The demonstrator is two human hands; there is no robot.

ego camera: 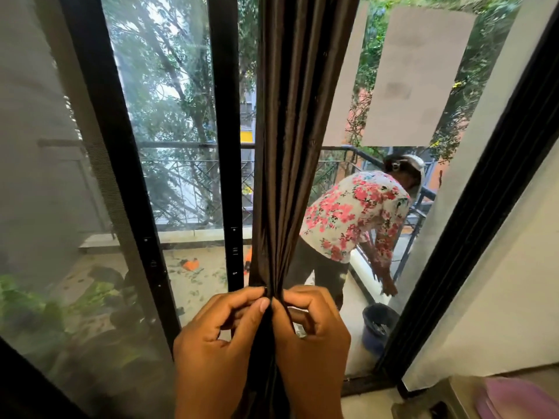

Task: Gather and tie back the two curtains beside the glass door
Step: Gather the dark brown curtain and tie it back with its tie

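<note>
A dark brown curtain (298, 122) hangs gathered into a narrow bunch in front of the black-framed glass door (225, 140). My left hand (220, 343) and my right hand (311, 334) pinch the bunch from either side at its narrowest point, fingertips meeting over the fabric. Below the hands the curtain continues down between my wrists. Any tie or band is hidden by the fingers. A second curtain is not visible.
Outside on the balcony a person in a floral top (357, 213) bends over by the railing (423, 201), next to a dark bucket (378, 328). A mesh screen panel (60, 207) fills the left. A white wall (496, 297) and a purple object (514, 400) lie at right.
</note>
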